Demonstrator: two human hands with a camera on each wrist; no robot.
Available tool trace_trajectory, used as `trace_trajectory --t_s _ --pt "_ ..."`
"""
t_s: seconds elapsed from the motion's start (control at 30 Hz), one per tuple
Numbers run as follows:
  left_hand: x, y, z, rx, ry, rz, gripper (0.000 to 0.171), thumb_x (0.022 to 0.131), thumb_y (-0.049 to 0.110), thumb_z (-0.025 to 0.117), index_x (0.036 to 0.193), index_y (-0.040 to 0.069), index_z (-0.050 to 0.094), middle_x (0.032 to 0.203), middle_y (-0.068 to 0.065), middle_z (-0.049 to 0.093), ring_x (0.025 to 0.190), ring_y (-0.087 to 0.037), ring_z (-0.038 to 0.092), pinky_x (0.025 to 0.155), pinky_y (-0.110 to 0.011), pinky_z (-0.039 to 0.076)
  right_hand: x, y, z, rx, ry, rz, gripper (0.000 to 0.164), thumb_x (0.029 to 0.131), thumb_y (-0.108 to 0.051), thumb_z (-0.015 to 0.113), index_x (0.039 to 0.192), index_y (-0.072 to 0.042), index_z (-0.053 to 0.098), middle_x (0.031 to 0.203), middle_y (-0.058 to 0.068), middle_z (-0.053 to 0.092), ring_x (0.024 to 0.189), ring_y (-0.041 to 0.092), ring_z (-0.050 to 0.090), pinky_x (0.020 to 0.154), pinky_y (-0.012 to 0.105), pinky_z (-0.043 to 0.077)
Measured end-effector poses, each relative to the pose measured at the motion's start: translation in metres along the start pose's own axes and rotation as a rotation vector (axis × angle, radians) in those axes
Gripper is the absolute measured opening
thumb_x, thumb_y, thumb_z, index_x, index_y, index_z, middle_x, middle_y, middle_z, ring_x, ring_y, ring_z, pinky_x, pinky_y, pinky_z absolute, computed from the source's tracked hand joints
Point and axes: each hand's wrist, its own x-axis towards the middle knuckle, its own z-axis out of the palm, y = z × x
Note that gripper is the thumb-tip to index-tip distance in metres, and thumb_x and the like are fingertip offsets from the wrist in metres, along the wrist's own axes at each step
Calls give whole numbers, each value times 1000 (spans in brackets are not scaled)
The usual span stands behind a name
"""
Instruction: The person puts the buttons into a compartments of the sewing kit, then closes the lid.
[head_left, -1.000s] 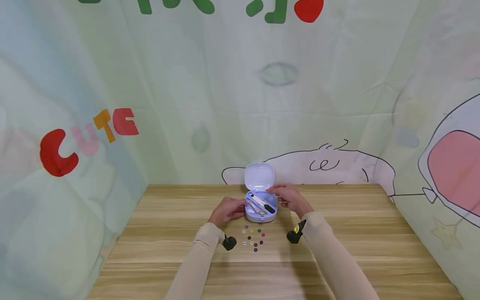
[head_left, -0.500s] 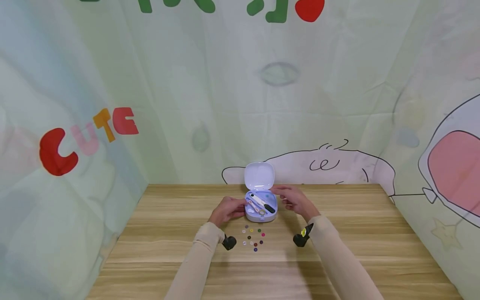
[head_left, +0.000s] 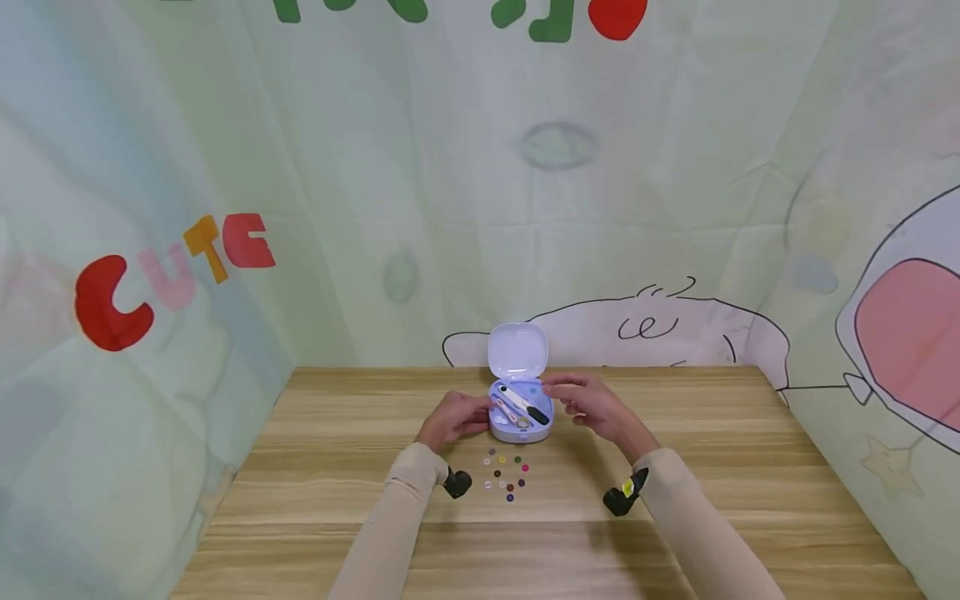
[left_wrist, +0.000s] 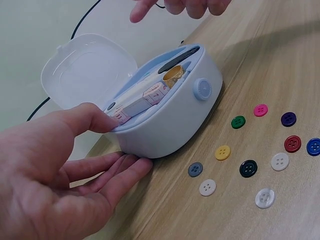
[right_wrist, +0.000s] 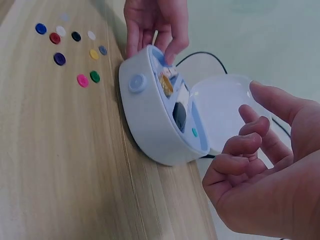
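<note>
A white and light-blue sewing box (head_left: 521,435) stands with its lid (left_wrist: 92,67) up. My left hand (head_left: 455,417) grips its left side, thumb over the rim and fingers low against the wall. Inside lie a rolled tape measure (left_wrist: 155,93), a gold thimble (left_wrist: 173,75) and a white tool with a black end (right_wrist: 179,116). A small green button (right_wrist: 195,132) rests in the right compartment. My right hand (head_left: 596,408) hovers beside the box's right rim, fingers loosely bent, holding nothing, as the right wrist view shows.
Several loose buttons in mixed colours, such as a yellow button (left_wrist: 222,152) and a pink button (left_wrist: 260,110), lie on the wooden table (head_left: 360,550) in front of the box. A printed cloth (head_left: 375,167) hangs behind the table's back edge.
My right hand has drawn back to the right from over the box's back right compartment, where a green spot now shows. My left hand keeps its grip on the box.
</note>
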Motion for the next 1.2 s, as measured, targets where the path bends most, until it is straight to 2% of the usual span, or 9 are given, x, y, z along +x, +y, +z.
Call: trace_trajectory --t_s 0.27,0.43,0.53,0.87,0.97,1.07,1.2 --pt "2 0 -1 1 -3 0 30 95 8 71 119 -10 68 110 -19 72 94 -23 70 87 -33 64 -25 0 17 -32 -72 -44 44 92 -25 81 127 -2 69 81 0 53 67 15 45 51 22 32" --pt "2 0 0 2 0 4 30 95 8 70 118 -11 67 106 -19 71 90 -22 70 87 -33 64 -35 8 27 -46 -137 -64 41 92 -21 80 126 0 70 74 -3 49 62 13 41 50 23 28" --pt "2 0 0 -2 1 7 29 95 8 70 118 -11 67 106 -18 71 90 -21 70 87 -33 64 -39 15 33 -82 -147 -67 39 92 -20 80 125 -1 71 70 -3 47 60 14 40 49 23 27" --pt "2 -1 0 -9 -3 14 30 95 7 69 118 -11 66 106 -19 72 90 -21 70 89 -34 63 -43 46 41 -231 -117 -78 29 92 -22 79 117 -5 77 69 0 55 58 16 44 49 24 32" --pt "2 -1 0 -17 -8 14 30 95 6 69 119 -12 66 106 -20 72 90 -21 70 90 -35 63 -44 52 44 -256 -103 -99 26 92 -19 79 115 -5 77 74 3 67 54 14 46 47 23 34" --pt "2 0 0 -18 -10 16 30 95 7 69 118 -12 66 105 -20 72 90 -21 70 90 -35 63 -44 56 47 -273 -82 -110 26 90 -17 81 113 -5 77 81 8 73 52 13 49 46 22 37" --pt "1 0 0 -27 -10 14 29 95 6 69 118 -12 67 104 -19 73 89 -21 71 89 -35 63 -44 60 52 -330 -37 -129 23 87 -15 84 109 -8 79 75 8 69 49 12 51 44 21 40"
